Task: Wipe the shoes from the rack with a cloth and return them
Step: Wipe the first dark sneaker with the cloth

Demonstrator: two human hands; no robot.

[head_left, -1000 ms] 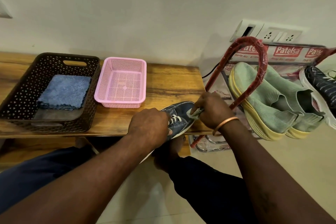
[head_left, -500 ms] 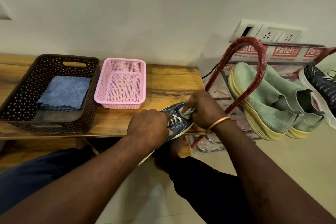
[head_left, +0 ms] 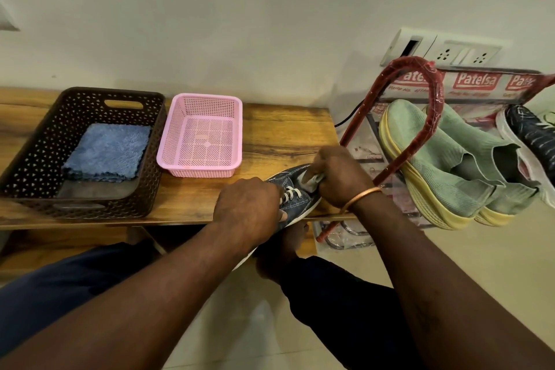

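A blue denim sneaker with white laces and a white sole is held in front of the wooden bench's front edge. My left hand grips it around the middle, over the laces. My right hand holds a small pale cloth bunched in its fingers and presses it on the sneaker's toe. To the right stands the shoe rack with a red wrapped frame. A pair of green slip-on shoes with yellow soles sits on it, and a dark shoe lies at the far right.
On the wooden bench stand a brown perforated basket with folded blue cloths and a pink mesh basket with nothing in it. A wall socket panel sits above the rack. My knees are below, over a tiled floor.
My right hand with the cloth has slid left along the sneaker's toe, toward the laces. My left hand keeps its grip in the same place.
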